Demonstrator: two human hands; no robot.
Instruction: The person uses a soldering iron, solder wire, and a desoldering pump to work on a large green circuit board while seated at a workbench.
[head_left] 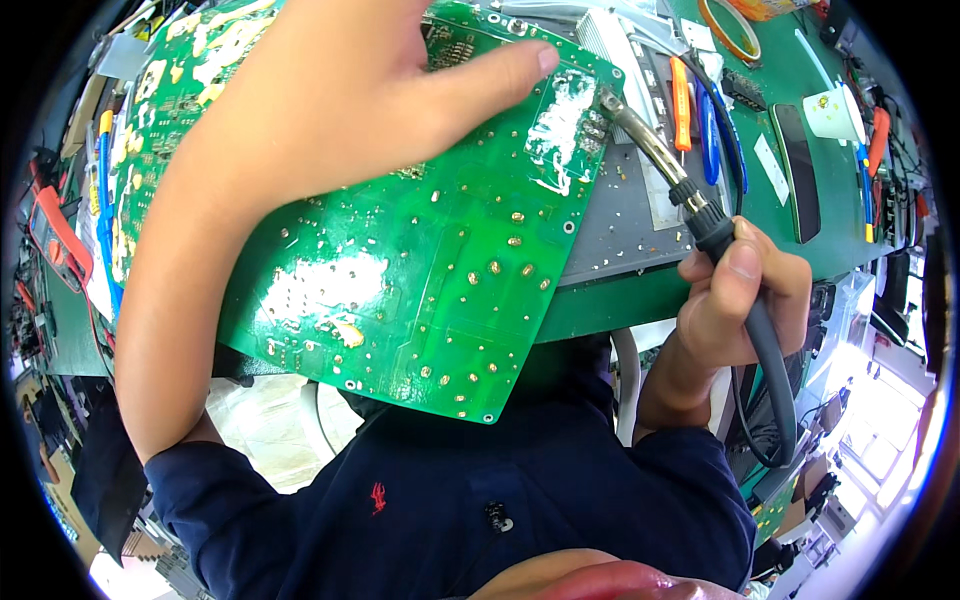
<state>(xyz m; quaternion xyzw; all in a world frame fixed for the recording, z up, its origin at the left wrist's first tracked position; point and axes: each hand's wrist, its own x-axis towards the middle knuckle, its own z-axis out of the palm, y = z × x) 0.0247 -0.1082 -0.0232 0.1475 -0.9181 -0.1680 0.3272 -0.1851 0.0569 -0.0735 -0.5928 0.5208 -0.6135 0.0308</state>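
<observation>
A large green circuit board [445, 290] lies tilted in front of me, its near corner jutting past the table edge. Solder joints and white patches cover it. My left hand [340, 110] reaches across the board from the left, thumb pressed on its face near the far right corner; its other fingers run out of view at the top. In my right hand [745, 295] is a soldering iron [655, 155], gripped by its dark handle. The iron's tip meets the board's right edge, beside a white patch and a row of metal contacts.
Right of the board are an orange-handled screwdriver [681, 100], blue-handled pliers [710, 140], a phone [797, 175] and a paper cup [832, 113]. A roll of tape [730, 28] stands far back. At left lies a red-and-grey meter [62, 235]. Small crumbs dot the grey mat [625, 225].
</observation>
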